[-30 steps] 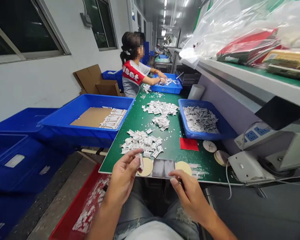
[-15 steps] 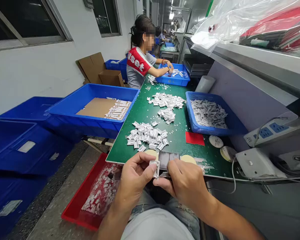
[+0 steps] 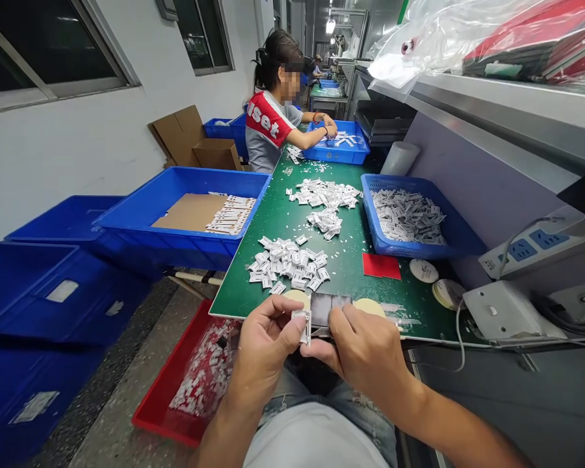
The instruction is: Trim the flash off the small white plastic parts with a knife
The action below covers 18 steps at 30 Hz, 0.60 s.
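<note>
Between the thumb and fingers of my left hand [image 3: 262,348] is a small white plastic part [image 3: 302,325] with a rectangular opening, tilted upright at the table's front edge. My right hand [image 3: 370,344] is closed just to its right, thumb near the part's lower edge. It grips a thin grey blade [image 3: 322,333], mostly hidden by the fingers. Behind the hands, a dark flat block [image 3: 329,307] lies on the table edge between two pale yellow discs [image 3: 369,307]. A pile of similar white parts [image 3: 290,263] lies just beyond my left hand.
The green table [image 3: 351,260] bears more white piles and a blue basket [image 3: 400,247] of white pieces. A red card [image 3: 381,266] lies near its right side. Blue bins [image 3: 185,244] stand left; a red tray [image 3: 170,426] sits below. A co-worker [image 3: 273,117] works at the far end.
The blade by my right hand has turned or drawn back and shows less. My left hand keeps hold of the white part. The view has shifted slightly.
</note>
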Tool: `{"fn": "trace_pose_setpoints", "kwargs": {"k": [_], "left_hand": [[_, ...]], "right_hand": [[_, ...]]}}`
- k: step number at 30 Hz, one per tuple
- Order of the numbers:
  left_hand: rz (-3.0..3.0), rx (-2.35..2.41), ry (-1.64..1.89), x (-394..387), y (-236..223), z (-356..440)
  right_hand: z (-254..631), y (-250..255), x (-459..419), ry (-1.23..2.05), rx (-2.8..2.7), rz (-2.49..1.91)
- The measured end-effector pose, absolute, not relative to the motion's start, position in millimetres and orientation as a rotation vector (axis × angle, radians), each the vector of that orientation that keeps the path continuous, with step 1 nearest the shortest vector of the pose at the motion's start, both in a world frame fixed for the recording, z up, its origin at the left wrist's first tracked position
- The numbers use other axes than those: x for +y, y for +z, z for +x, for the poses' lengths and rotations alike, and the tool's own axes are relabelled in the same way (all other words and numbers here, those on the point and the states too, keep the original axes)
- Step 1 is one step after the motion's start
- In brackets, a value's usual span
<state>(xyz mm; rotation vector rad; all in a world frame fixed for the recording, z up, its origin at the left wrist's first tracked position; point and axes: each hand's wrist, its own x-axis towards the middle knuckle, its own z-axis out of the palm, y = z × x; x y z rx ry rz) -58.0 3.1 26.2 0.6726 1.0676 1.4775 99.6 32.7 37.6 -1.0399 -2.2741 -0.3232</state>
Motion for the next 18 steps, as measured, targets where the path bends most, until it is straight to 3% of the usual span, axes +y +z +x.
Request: {"fn": "trace_pose_setpoints", "kwargs": {"k": [11, 14, 18], "left_hand": [[0.671, 1.078, 1.471, 3.7, 26.0, -55.0], [0.717, 1.132, 1.477, 3.0, 24.9, -54.1], [0.908, 1.206, 1.534, -0.4, 25.4, -53.1]], "right_hand": [[101.5, 30.2, 30.1, -0.254, -2.237, -0.992], [102.4, 28.6, 28.0, 0.101, -2.282, -0.915], [100.2, 31.9, 25.3, 0.977, -2.134, -0.867]]}}
